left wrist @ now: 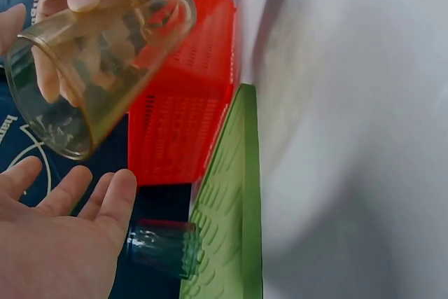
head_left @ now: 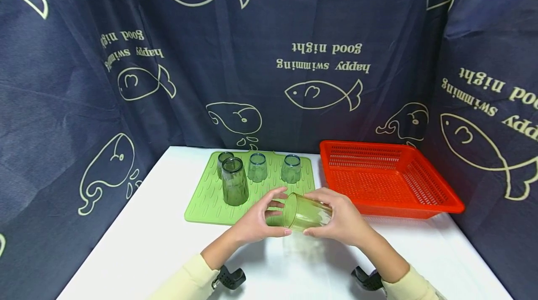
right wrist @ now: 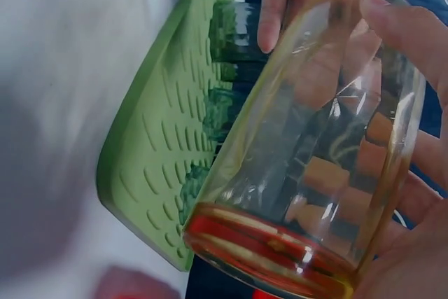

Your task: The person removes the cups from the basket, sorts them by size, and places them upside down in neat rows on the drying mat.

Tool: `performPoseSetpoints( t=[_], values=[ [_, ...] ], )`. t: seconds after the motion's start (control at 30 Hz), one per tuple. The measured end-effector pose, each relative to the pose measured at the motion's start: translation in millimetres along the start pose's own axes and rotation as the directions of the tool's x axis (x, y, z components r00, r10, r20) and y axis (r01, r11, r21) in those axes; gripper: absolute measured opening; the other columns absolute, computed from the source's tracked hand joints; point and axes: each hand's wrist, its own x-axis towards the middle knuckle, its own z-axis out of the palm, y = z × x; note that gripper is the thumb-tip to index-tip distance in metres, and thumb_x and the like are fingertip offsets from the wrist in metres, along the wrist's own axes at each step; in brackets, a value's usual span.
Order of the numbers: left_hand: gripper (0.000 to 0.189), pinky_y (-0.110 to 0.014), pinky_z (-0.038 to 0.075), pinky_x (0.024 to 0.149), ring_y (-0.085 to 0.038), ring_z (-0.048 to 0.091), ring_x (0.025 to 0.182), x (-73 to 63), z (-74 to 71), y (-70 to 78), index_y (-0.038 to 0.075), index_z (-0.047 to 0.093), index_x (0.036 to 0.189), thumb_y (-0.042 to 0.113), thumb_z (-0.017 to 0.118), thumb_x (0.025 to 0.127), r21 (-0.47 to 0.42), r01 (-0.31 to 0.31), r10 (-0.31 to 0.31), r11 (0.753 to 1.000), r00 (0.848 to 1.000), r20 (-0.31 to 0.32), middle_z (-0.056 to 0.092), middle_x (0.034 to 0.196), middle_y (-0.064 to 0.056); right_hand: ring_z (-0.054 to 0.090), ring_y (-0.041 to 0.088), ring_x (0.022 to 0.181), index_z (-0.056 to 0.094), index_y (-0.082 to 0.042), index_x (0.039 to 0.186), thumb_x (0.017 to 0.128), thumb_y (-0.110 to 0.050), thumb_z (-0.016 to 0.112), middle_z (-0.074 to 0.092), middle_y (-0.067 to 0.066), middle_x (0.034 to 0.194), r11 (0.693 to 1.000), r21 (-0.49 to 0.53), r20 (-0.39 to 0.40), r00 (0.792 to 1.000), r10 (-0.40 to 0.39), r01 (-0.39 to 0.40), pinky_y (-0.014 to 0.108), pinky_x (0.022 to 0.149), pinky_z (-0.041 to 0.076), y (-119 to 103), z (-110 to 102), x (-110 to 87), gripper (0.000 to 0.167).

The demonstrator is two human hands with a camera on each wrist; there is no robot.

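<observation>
A clear yellowish drinking glass [head_left: 311, 213] is held over the white table, lying nearly sideways with its open mouth toward the left. My right hand [head_left: 346, 220] grips it near the base, thumb on the near side. Around the mouth end, my left hand [head_left: 256, 223] has its fingers spread. The left wrist view shows the left fingers [left wrist: 115, 204] extended just short of the glass's rim. In the right wrist view, the thick base of the glass [right wrist: 273, 243] faces the camera.
A green drying mat [head_left: 206, 206] lies behind the hands. On it stand a tall dark green glass [head_left: 235, 188] and smaller blue-rimmed glasses [head_left: 258, 169], one partly hidden behind the tall one. To the right sits a red plastic basket [head_left: 420, 209]. Dark printed curtains surround the table.
</observation>
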Motion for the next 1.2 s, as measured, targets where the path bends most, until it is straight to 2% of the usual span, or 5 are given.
performPoseSetpoints(
  t=[0.1, 0.23, 0.63, 0.9, 1.2],
  values=[
    [0.097, -0.050, 0.046, 0.116, -0.038, 0.050, 0.135, -0.6, 2.2, 1.1, 0.021, 0.032, 0.159, 0.013, 0.088, 0.080, -0.007, 0.018, -0.018, 1.000, 1.000, -0.006, 0.044, 0.153, -0.012, 0.069, 0.012, 0.102, 0.072, -0.021, 0.127, 0.059, -0.031, 0.101, 0.072, -0.008, 0.120, 0.999, -0.047, 0.018, 1.000, -0.007, 0.008, 0.034, 0.086, 0.060, -1.1, 0.1, -0.1, 0.074],
    [0.097, -0.046, 0.049, 0.113, -0.033, 0.053, 0.131, -1.1, 4.8, 0.3, 0.021, 0.033, 0.159, 0.013, 0.088, 0.079, -0.006, 0.035, -0.035, 0.999, 0.999, -0.016, 0.046, 0.151, -0.012, 0.070, 0.016, 0.109, 0.072, -0.020, 0.127, 0.060, -0.033, 0.101, 0.072, -0.006, 0.123, 0.994, -0.104, 0.029, 1.000, -0.011, 0.014, 0.039, 0.091, 0.061, -1.7, 1.0, 0.3, 0.074],
    [0.088, -0.039, 0.056, 0.104, -0.030, 0.058, 0.121, -0.9, 10.6, -4.3, 0.017, 0.042, 0.153, 0.012, 0.088, 0.078, -0.004, 0.029, -0.029, 1.000, 0.998, -0.062, 0.051, 0.142, -0.011, 0.072, 0.017, 0.107, 0.074, -0.018, 0.124, 0.058, -0.040, 0.101, 0.076, -0.004, 0.118, 0.982, -0.186, 0.040, 0.999, -0.005, 0.013, 0.042, 0.092, 0.061, -4.4, 3.5, 1.7, 0.075],
    [0.080, -0.037, 0.060, 0.097, -0.030, 0.062, 0.114, -0.9, 11.4, -5.4, 0.014, 0.049, 0.148, 0.012, 0.088, 0.079, 0.015, 0.026, -0.025, 1.000, 0.996, -0.087, 0.053, 0.138, -0.014, 0.071, 0.019, 0.110, 0.074, -0.018, 0.125, 0.058, -0.041, 0.100, 0.075, -0.003, 0.120, 0.978, -0.205, 0.033, 0.999, -0.018, 0.024, 0.045, 0.094, 0.060, -5.6, 4.6, 1.1, 0.075],
    [0.079, -0.039, 0.060, 0.095, -0.029, 0.064, 0.110, -3.9, 7.6, -2.4, 0.010, 0.052, 0.146, 0.009, 0.090, 0.076, -0.016, 0.043, -0.045, 0.999, 0.992, -0.114, 0.055, 0.136, -0.013, 0.071, 0.019, 0.111, 0.073, -0.017, 0.125, 0.060, -0.042, 0.099, 0.074, -0.003, 0.122, 0.982, -0.186, 0.035, 0.999, -0.037, 0.043, 0.044, 0.094, 0.060, -4.9, -4.0, 1.7, 0.075]
  ],
)
